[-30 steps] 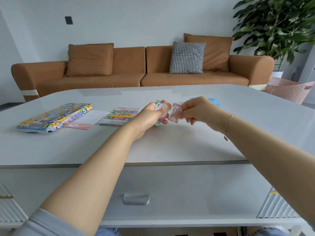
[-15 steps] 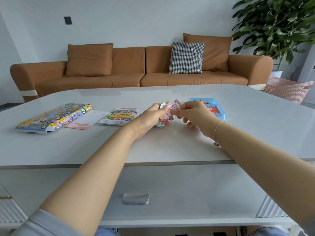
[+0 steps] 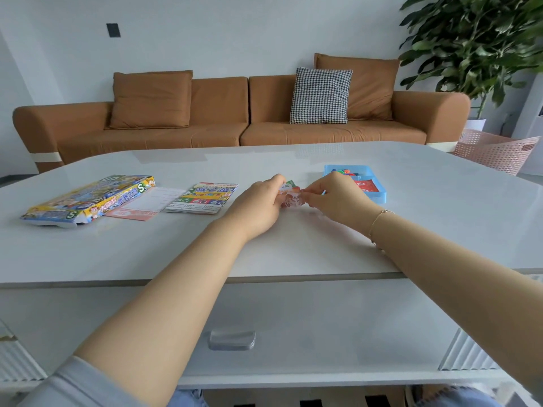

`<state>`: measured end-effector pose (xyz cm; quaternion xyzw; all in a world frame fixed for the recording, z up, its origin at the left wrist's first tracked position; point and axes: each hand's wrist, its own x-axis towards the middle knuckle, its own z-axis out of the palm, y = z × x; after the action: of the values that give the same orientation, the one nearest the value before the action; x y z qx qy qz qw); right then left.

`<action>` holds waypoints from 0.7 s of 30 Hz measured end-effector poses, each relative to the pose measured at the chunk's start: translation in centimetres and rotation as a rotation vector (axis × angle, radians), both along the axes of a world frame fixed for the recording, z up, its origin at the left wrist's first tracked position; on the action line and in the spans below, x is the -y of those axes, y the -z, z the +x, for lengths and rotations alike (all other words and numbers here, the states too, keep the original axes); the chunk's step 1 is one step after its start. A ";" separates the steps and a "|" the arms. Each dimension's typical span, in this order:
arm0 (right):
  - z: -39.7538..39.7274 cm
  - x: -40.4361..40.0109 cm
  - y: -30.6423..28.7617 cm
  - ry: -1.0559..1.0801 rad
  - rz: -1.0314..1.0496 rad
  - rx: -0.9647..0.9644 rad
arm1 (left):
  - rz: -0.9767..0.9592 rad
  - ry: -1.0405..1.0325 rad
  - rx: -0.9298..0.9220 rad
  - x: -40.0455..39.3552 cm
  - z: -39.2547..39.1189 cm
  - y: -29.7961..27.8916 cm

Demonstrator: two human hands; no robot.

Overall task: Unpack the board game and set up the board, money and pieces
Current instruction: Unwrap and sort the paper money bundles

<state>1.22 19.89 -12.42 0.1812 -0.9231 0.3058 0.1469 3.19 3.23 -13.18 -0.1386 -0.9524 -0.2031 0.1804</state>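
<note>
In the middle of the white table (image 3: 293,248) my left hand (image 3: 258,201) grips a small stack of play money (image 3: 291,195), pink on the front with a green note behind. My right hand (image 3: 335,198) pinches the right edge of the same stack, low over the table. The colourful game box (image 3: 85,199) lies at the left. Next to it are a pink-edged paper sheet (image 3: 147,204) and the folded game board (image 3: 204,197). A blue plastic tray (image 3: 373,189) with small coloured pieces and red cards sits just behind my right hand.
A brown sofa (image 3: 235,118) with cushions stands behind the table. A pink basket (image 3: 496,151) and a large potted plant (image 3: 476,45) are at the far right. The table has a drawer with a grey handle (image 3: 232,339) below its front edge.
My right hand has moved left to the money stack and both hands have dropped lower toward the table. The blue tray, hidden a second ago, now shows behind my right hand.
</note>
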 end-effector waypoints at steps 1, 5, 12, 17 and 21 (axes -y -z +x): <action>0.1 0.2 0.1 -0.001 0.029 -0.015 | -0.040 -0.002 -0.011 0.0 0.0 0.0; 0.2 0.2 0.0 -0.001 0.070 -0.071 | -0.113 -0.021 -0.009 0.3 0.3 -0.2; -0.2 -0.3 0.0 0.019 -0.025 0.035 | -0.073 -0.045 0.025 0.2 0.2 -0.4; -0.1 -0.4 0.0 -0.053 -0.082 0.084 | -0.217 -0.103 -0.007 0.3 -0.2 -0.2; -0.1 -0.2 0.0 -0.103 -0.107 0.088 | -0.176 -0.067 0.044 0.4 -0.4 0.0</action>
<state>1.09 20.09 -12.41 0.2067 -0.9005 0.3694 0.0997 2.82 2.79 -13.19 -0.1174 -0.9743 -0.1156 0.1535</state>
